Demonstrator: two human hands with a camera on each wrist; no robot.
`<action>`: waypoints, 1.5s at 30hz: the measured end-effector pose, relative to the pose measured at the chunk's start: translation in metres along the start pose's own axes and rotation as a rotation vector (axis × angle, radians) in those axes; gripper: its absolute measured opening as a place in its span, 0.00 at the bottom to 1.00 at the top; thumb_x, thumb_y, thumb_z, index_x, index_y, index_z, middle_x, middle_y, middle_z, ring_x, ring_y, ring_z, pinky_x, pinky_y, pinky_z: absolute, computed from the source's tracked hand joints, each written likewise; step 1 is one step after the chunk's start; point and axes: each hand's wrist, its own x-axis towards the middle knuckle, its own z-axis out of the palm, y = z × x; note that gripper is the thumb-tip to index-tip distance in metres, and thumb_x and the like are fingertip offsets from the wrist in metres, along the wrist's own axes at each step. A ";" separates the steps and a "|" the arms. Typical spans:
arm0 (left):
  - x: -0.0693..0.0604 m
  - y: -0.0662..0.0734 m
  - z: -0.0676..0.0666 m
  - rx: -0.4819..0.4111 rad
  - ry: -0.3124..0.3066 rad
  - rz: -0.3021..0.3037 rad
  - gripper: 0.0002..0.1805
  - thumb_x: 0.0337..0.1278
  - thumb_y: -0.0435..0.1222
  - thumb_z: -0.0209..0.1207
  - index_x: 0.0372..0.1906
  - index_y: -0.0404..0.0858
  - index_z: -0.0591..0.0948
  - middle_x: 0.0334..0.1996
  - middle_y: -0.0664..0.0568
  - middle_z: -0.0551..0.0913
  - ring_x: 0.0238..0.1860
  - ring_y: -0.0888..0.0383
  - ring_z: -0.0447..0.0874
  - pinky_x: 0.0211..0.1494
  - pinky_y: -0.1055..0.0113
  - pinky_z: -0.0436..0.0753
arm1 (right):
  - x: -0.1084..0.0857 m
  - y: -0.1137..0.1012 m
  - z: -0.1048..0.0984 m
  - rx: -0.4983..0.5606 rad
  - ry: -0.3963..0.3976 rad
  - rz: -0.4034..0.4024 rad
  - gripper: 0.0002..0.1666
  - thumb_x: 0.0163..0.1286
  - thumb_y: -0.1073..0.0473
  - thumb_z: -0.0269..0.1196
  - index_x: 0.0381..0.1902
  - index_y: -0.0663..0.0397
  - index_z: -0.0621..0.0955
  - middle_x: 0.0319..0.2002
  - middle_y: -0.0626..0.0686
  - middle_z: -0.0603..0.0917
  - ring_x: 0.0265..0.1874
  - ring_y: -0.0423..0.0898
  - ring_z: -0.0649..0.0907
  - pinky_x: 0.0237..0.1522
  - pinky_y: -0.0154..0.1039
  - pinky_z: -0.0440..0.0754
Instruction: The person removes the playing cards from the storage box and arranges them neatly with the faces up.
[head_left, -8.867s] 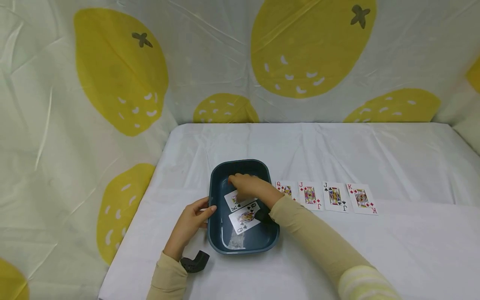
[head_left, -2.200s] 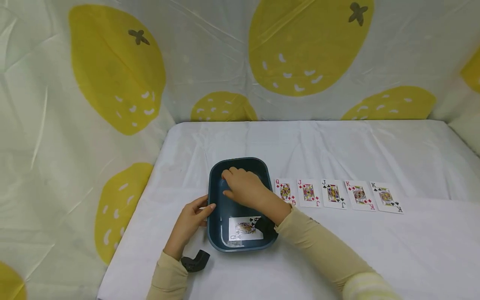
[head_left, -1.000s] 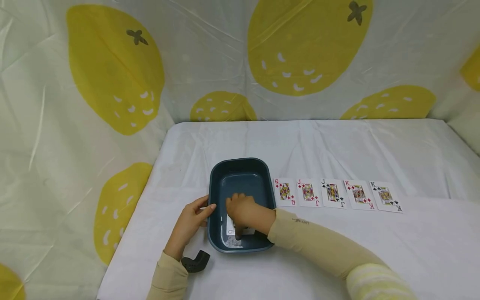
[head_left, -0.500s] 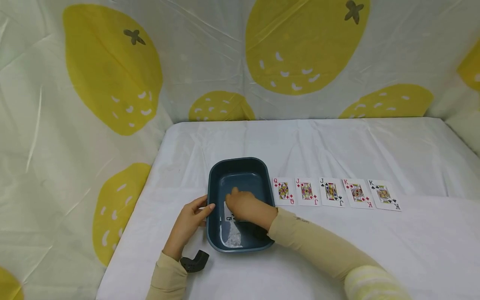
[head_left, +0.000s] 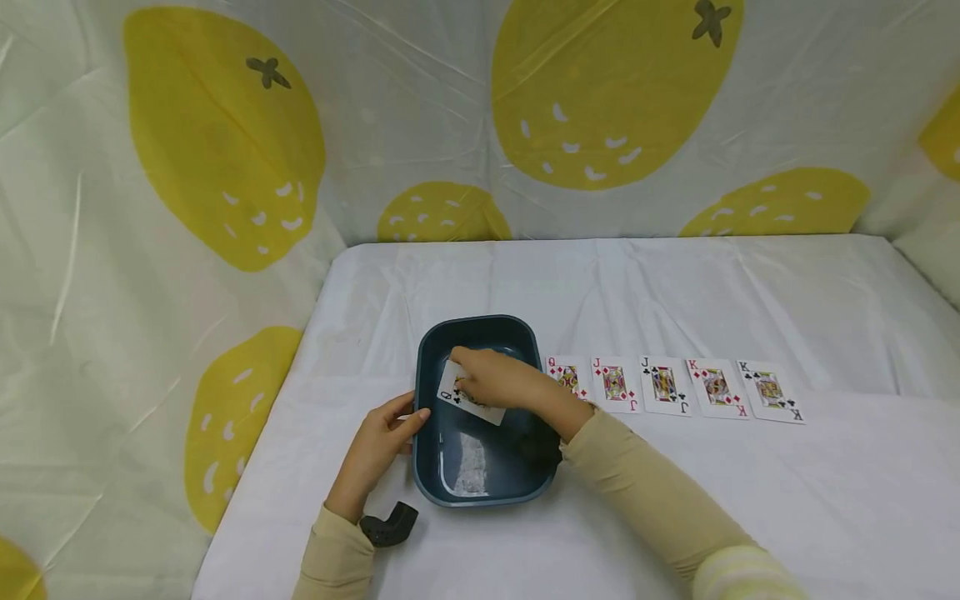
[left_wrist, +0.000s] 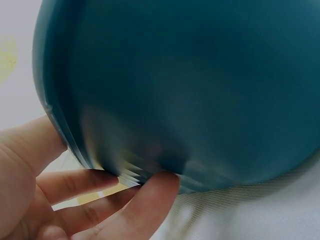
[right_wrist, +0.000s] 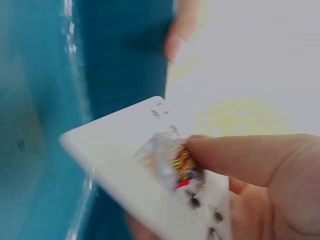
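My right hand (head_left: 498, 379) pinches the queen of clubs (head_left: 483, 412) above the inside of a dark blue tray (head_left: 517, 487). In the right wrist view the thumb lies on the face of this tilted card (right_wrist: 115, 137), with fingers behind it. My left hand (head_left: 378, 442) holds the tray's left side, thumb at the rim. The left wrist view shows the left hand (left_wrist: 135, 210) around the edge of the tray (left_wrist: 200, 75). No other card shows in the tray.
Right of the tray several face-up cards lie in a row: queen of diamonds (head_left: 567, 372), jack of diamonds (head_left: 614, 384), jack of clubs (head_left: 664, 385), king of diamonds (head_left: 716, 388) and king of clubs (head_left: 768, 390). White cloth (head_left: 637, 300) covers the table.
The king of clubs has left the tray for the row's right end. My right hand then reached down to the queen of clubs and lifted it. The left hand keeps its hold.
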 end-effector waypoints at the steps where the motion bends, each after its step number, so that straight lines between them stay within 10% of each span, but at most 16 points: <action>1: 0.000 0.000 0.000 0.000 0.000 -0.001 0.24 0.54 0.42 0.59 0.56 0.40 0.74 0.44 0.45 0.78 0.34 0.54 0.81 0.31 0.62 0.82 | -0.001 0.003 -0.003 0.048 0.038 -0.002 0.16 0.66 0.61 0.55 0.51 0.56 0.70 0.31 0.51 0.77 0.22 0.42 0.78 0.21 0.33 0.77; 16: 0.001 -0.001 -0.001 -0.013 0.000 -0.012 0.25 0.54 0.41 0.59 0.57 0.38 0.74 0.43 0.46 0.78 0.35 0.53 0.81 0.30 0.62 0.81 | -0.040 0.064 -0.048 0.588 0.291 0.032 0.20 0.62 0.57 0.60 0.46 0.56 0.65 0.35 0.59 0.79 0.26 0.49 0.80 0.24 0.39 0.79; 26: 0.001 -0.001 -0.002 -0.019 -0.007 -0.016 0.25 0.53 0.41 0.60 0.57 0.38 0.74 0.43 0.45 0.78 0.35 0.53 0.81 0.31 0.63 0.81 | -0.096 0.123 -0.075 0.505 0.464 0.218 0.28 0.59 0.49 0.62 0.49 0.57 0.63 0.45 0.65 0.73 0.31 0.47 0.79 0.30 0.37 0.78; 32: 0.002 -0.001 -0.001 -0.013 -0.009 -0.015 0.24 0.54 0.40 0.60 0.57 0.38 0.74 0.43 0.45 0.78 0.36 0.54 0.81 0.31 0.63 0.82 | -0.144 0.166 -0.088 0.495 0.548 0.317 0.28 0.61 0.48 0.60 0.50 0.56 0.61 0.37 0.49 0.78 0.24 0.43 0.81 0.23 0.42 0.80; 45: 0.000 0.000 -0.001 -0.022 -0.007 -0.013 0.26 0.52 0.43 0.60 0.57 0.38 0.74 0.43 0.45 0.78 0.36 0.53 0.81 0.31 0.62 0.81 | -0.248 0.264 -0.103 0.322 0.680 0.705 0.42 0.62 0.43 0.56 0.56 0.73 0.56 0.52 0.78 0.62 0.23 0.30 0.70 0.21 0.34 0.72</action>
